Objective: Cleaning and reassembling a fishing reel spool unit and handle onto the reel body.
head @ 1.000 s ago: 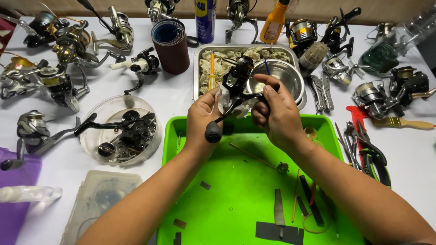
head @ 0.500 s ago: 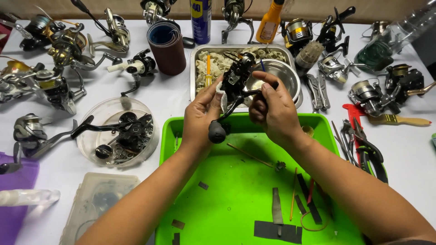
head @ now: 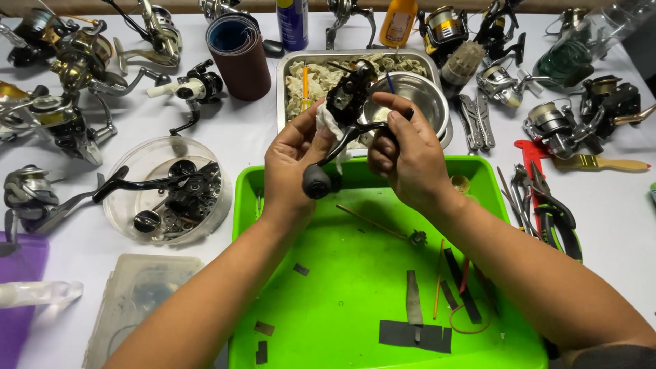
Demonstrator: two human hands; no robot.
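While both hands hover over the bright green plastic tray (head: 478, 205), I see my left hand (head: 290, 160) pressing a white rag against the black fishing reel body (head: 348, 92); my right hand (head: 403, 154) pinches its crank arm, which slants down-left to the knob.

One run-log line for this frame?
left hand: holds black fishing reel with white cloth | right hand: on reel's crank arm | over bright green plastic tray
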